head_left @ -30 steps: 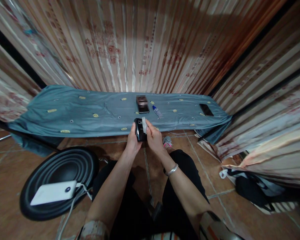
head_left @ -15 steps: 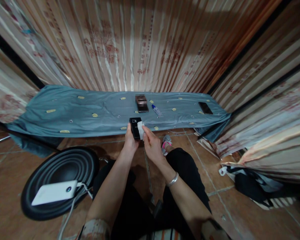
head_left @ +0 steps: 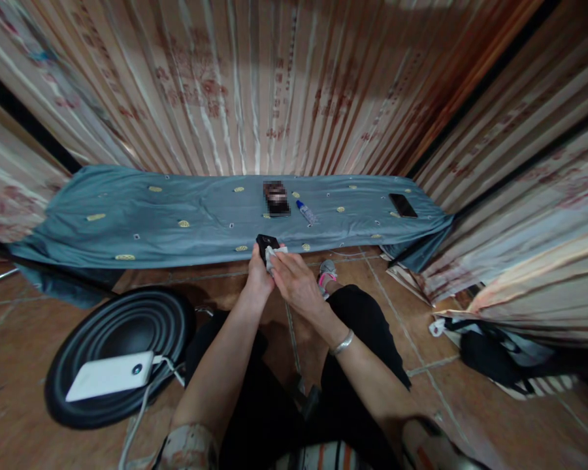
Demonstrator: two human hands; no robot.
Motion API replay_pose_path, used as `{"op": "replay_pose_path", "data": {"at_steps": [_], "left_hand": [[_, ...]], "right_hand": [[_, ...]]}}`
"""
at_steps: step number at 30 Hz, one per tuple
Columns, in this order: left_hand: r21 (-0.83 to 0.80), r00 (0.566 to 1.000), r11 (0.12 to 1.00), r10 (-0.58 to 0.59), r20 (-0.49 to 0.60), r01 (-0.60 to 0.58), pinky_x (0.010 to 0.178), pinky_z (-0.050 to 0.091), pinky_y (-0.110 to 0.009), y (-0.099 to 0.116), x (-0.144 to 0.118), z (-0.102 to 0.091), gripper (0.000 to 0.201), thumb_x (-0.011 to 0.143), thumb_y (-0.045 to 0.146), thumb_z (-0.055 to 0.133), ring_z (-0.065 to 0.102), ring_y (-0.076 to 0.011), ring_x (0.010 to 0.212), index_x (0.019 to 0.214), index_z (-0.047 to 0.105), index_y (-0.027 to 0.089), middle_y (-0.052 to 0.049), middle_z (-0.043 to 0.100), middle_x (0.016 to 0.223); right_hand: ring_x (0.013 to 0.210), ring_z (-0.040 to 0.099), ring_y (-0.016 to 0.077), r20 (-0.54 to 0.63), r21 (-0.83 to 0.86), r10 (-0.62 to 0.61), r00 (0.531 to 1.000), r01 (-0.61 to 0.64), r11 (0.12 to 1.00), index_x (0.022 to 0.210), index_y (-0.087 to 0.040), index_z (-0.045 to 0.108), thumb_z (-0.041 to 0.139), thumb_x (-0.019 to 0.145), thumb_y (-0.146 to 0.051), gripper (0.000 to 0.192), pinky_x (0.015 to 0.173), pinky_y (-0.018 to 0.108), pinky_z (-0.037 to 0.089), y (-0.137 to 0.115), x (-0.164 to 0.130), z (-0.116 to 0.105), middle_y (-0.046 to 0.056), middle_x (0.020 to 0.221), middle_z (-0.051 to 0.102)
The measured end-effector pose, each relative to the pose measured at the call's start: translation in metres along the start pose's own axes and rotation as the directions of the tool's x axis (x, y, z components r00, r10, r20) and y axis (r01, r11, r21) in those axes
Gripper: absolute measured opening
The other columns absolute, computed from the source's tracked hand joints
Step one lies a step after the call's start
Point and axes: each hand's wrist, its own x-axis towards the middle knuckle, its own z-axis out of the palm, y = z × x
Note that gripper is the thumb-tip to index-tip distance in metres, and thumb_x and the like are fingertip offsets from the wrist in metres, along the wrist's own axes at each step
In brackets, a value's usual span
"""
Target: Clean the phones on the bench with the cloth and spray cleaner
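Note:
A black phone-like device rests in my left hand, whose fingers wrap around its edges just in front of the cloth-covered bench. My right hand presses a crumpled white tissue against the face of the device, covering much of it. Beyond the hands, on the bench, lie a small bottle with a blue cap and a dark rectangular item that is blurred out by pixelation.
The bench bears a blue-grey patterned cloth. A dark phone lies at its right end. Pleated curtains surround it. At lower left, a white power bank with a cable sits on a round black stool. A black bag lies at right.
My right hand has shifted and flattened over the device, with the tissue now bunched on it. The device has tilted, so less of its face shows.

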Motion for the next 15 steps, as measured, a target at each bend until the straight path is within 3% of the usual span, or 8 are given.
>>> {"op": "replay_pose_path", "data": {"at_steps": [5,10,15], "left_hand": [[0.002,1.0,1.0,-0.006,0.001,0.006,0.076,0.054,-0.026,-0.001,-0.001,0.001,0.053,0.101,0.04,0.029,0.069,-0.018,0.069,0.07,0.064,0.014,-0.004,0.061,0.051],[-0.028,0.999,1.0,-0.009,0.047,0.011,0.063,0.052,-0.023,0.001,0.003,-0.001,0.053,0.1,0.043,0.029,0.061,-0.0137,0.055,0.075,0.064,0.014,-0.006,0.066,0.061],[-0.058,0.998,0.998,0.035,0.051,-0.032,0.057,0.05,-0.022,0.009,-0.001,0.0,0.051,0.1,0.042,0.029,0.059,-0.0128,0.053,0.075,0.063,0.014,-0.007,0.067,0.065]], "right_hand": [[0.113,0.061,0.0243,0.013,-0.032,-0.035,0.999,0.036,0.999,0.124,-0.011,0.065,0.044,0.098,-0.02,0.034,0.104,0.04,0.05,-0.002,0.004,-0.001,0.015,0.121,0.067],[0.112,0.062,0.0245,-0.005,-0.029,-0.032,0.999,0.032,0.999,0.123,-0.014,0.066,0.045,0.098,-0.021,0.033,0.102,0.041,0.051,0.009,-0.002,-0.001,0.014,0.121,0.068],[0.109,0.064,0.0244,-0.001,0.068,0.082,0.997,-0.081,0.994,0.12,-0.016,0.068,0.046,0.097,-0.022,0.032,0.1,0.042,0.052,0.029,-0.012,-0.001,0.012,0.118,0.071]]}}
